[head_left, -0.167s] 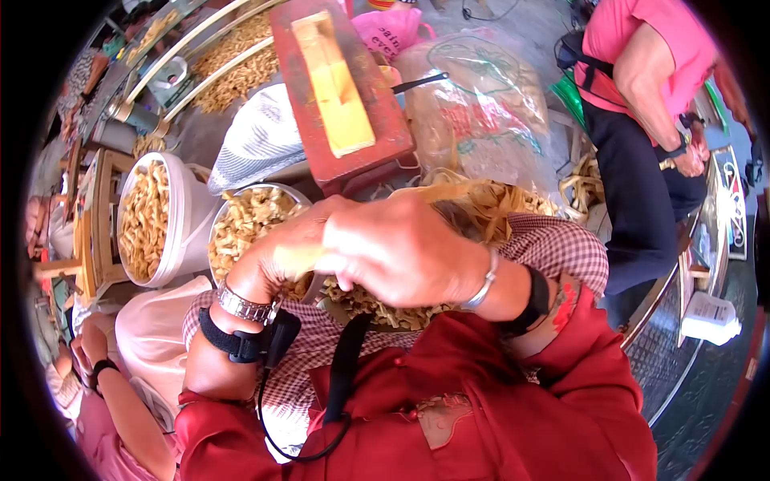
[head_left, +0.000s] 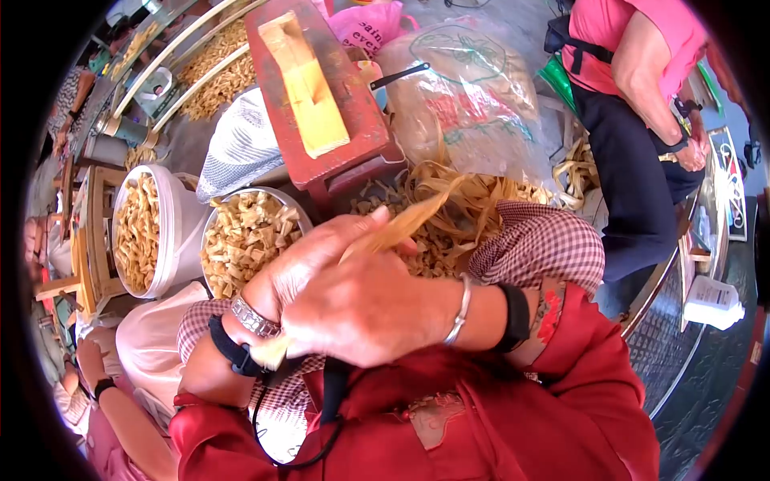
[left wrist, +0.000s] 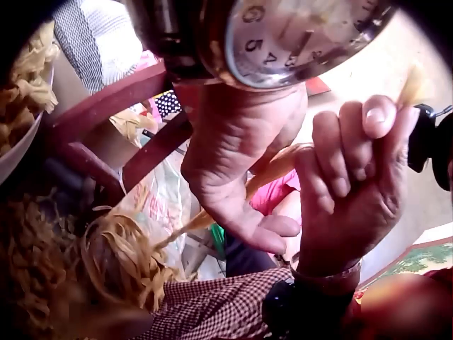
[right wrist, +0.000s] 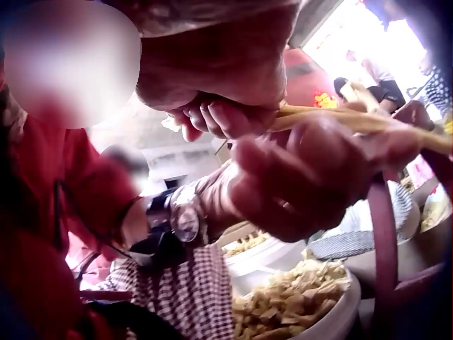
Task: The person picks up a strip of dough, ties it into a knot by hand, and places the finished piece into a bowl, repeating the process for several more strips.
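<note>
Two-handed work on a single tan, ribbon-like strip (head_left: 413, 220), viewed in a crowded workroom. The strip lies across both hands above the worker's checked cloth (head_left: 545, 248); one length runs out toward the heap of loose strips (head_left: 473, 196), and a pale tail (head_left: 273, 351) juts from beyond the right hand (head_left: 361, 309). Right hand: fingers curled, pinching the strip near that tail between thumb and forefinger, as the left-wrist view makes plain. Left hand (head_left: 309, 252): bent around the strip, which passes between thumb and fingers; how firmly it grips, I cannot tell. Change: a fraction of a second ago the hands overlapped higher up; the right has since come down toward the wristwatch (head_left: 255, 318), baring the left thumb and the tail. Interpretation: the strip now seems drawn across the left hand with its short end under control, so the work appears to be at a winding stage, the piece unfinished. Surroundings: crumpled or knotted pieces (head_left: 249, 232) fill the round bucket (head_left: 303, 215) nearby; a white bucket (head_left: 180, 232) holds more.
</note>
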### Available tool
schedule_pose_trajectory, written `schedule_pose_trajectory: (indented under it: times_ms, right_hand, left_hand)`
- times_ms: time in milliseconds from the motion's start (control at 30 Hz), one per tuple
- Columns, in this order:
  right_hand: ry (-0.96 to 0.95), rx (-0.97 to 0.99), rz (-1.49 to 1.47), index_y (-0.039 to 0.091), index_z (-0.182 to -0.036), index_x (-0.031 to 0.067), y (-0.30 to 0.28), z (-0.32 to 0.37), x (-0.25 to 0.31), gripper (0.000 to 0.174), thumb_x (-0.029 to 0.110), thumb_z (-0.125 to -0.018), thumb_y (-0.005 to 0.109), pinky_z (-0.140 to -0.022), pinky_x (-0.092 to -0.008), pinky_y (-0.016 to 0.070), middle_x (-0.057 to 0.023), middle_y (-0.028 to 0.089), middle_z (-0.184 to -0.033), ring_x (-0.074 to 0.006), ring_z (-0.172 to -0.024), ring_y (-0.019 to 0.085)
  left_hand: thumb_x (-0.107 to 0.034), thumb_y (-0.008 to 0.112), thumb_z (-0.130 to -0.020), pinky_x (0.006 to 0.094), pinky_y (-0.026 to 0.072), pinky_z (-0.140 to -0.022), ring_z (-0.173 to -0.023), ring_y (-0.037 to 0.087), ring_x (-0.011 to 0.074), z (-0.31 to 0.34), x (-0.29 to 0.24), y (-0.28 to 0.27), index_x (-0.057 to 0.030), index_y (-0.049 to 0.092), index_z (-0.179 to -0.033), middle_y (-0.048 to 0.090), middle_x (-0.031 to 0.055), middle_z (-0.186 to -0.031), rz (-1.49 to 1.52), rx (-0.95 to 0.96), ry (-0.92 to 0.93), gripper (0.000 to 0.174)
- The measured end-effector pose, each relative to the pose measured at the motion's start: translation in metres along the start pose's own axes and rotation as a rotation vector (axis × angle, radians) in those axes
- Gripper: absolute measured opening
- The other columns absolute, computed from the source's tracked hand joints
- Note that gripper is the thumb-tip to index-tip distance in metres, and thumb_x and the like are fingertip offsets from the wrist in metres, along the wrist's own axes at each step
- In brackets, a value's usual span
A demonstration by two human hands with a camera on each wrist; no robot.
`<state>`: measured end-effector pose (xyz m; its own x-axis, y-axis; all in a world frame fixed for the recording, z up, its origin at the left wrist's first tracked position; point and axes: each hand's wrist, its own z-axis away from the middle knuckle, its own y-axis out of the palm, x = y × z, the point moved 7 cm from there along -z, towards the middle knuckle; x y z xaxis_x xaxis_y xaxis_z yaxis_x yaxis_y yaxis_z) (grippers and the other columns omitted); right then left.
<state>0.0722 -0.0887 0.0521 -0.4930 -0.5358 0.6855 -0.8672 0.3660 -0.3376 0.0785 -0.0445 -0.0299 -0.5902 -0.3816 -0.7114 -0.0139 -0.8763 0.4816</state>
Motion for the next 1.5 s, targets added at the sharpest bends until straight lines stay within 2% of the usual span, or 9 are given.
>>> schedule_pose_trajectory:
  times_ms: [100, 267, 467, 567, 667, 867, 1000, 1133, 1500]
  right_hand:
    - [0.0, 0.161, -0.084, 0.046, -0.072, 0.0075, 0.03, 0.011, 0.015, 0.02, 0.018, -0.079, 0.061, -0.047, -0.036, 0.0418, -0.0043, 0.049, -0.058, -0.0227, -0.054, 0.055]
    - [0.034, -0.327, -0.089, 0.054, -0.073, 0.0051, -0.025, 0.004, 0.01, 0.018, 0.018, -0.083, 0.063, -0.051, -0.0344, 0.0422, -0.0056, 0.053, -0.067, -0.0224, -0.06, 0.057]
    - [0.282, -0.727, 0.14, 0.058, -0.084, 0.0011, -0.09, 0.01, -0.045, 0.024, 0.02, -0.096, 0.049, -0.051, -0.0211, 0.0399, -0.0005, 0.055, -0.068, -0.0031, -0.059, 0.05]
    - [0.693, -0.486, -0.186, 0.059, -0.084, 0.0011, -0.073, 0.013, -0.065, 0.027, 0.023, -0.096, 0.049, -0.054, -0.0228, 0.0405, 0.0015, 0.05, -0.066, -0.0047, -0.06, 0.048]
    - [0.546, -0.477, -0.169, 0.051, -0.069, -0.0037, -0.074, 0.003, -0.069, 0.037, 0.023, -0.094, 0.047, -0.053, -0.0351, 0.0414, -0.0142, 0.047, -0.055, -0.0227, -0.051, 0.051]
    - [0.538, -0.249, -0.268, 0.054, -0.082, -0.0006, -0.07, 0.002, -0.069, 0.03, 0.026, -0.094, 0.049, -0.053, -0.0314, 0.0435, -0.0133, 0.059, -0.066, -0.023, -0.058, 0.058]
    - [0.399, -0.37, -0.087, 0.052, -0.1, 0.0016, -0.072, 0.004, -0.062, 0.025, 0.024, -0.092, 0.057, -0.059, -0.0327, 0.0472, -0.0157, 0.062, -0.074, -0.025, -0.067, 0.064]
    - [0.403, -0.307, 0.02, 0.052, -0.105, -0.0008, -0.08, 0.002, -0.052, 0.027, 0.025, -0.097, 0.047, -0.068, -0.0313, 0.0486, -0.0163, 0.063, -0.084, -0.0235, -0.077, 0.064]
    - [0.62, -0.41, -0.223, 0.056, -0.095, 0.0007, -0.07, 0.022, -0.083, 0.036, 0.035, -0.098, 0.043, -0.057, -0.024, 0.0415, -0.0033, 0.055, -0.075, -0.0097, -0.064, 0.052]
  left_hand:
    - [-0.042, 0.054, -0.092, 0.0206, 0.0397, -0.05, -0.052, 0.046, 0.0056, -0.01, 0.004, 0.008, -0.0005, 0.061, -0.097, 0.052, -0.0013, -0.063, 0.098, -0.023, -0.105, 0.043]
    - [-0.021, 0.055, -0.094, 0.0177, 0.0325, -0.041, -0.046, 0.039, 0.002, 0.005, -0.027, -0.01, -0.0051, 0.059, -0.089, 0.044, -0.0069, -0.056, 0.189, -0.213, 0.098, 0.017]
    - [-0.015, 0.056, -0.093, 0.0224, 0.0449, -0.057, -0.068, 0.056, 0.0084, 0.04, -0.073, 0.005, -0.0007, 0.061, -0.096, 0.059, -0.0001, -0.075, -0.431, -0.384, 0.484, 0.016]
    - [-0.008, 0.065, -0.084, 0.0265, 0.0451, -0.053, -0.067, 0.057, 0.0135, 0.058, -0.093, 0.014, -0.0024, 0.061, -0.088, 0.059, 0.0055, -0.079, -1.145, -0.646, 0.72, 0.008]
    - [-0.008, 0.068, -0.08, 0.0309, 0.0485, -0.057, -0.069, 0.06, 0.0199, 0.069, -0.104, 0.035, -0.0048, 0.062, -0.085, 0.058, 0.0092, -0.09, -1.572, -0.845, 1.102, 0.009]
    - [-0.006, 0.066, -0.081, 0.0278, 0.0489, -0.061, -0.069, 0.06, 0.0195, 0.065, -0.096, 0.022, -0.0024, 0.057, -0.087, 0.06, 0.0062, -0.082, -1.39, -0.675, 1.096, 0.011]
    - [-0.011, 0.062, -0.089, 0.015, 0.0359, -0.05, -0.055, 0.046, 0.0026, 0.049, -0.089, -0.013, -0.0046, 0.054, -0.1, 0.059, -0.0019, -0.074, -0.268, -0.405, 0.791, 0.016]
    - [-0.016, 0.061, -0.09, 0.0168, 0.0365, -0.055, -0.061, 0.045, 0.002, 0.037, -0.082, -0.008, -0.0029, 0.059, -0.109, 0.061, -0.0018, -0.081, 0.048, -0.177, 0.717, 0.024]
    - [-0.023, 0.057, -0.092, 0.0297, 0.0397, -0.093, -0.099, 0.052, 0.016, 0.034, -0.082, 0.002, 0.0003, 0.052, -0.127, 0.057, 0.0087, -0.107, -1.015, -0.583, 0.784, 0.042]
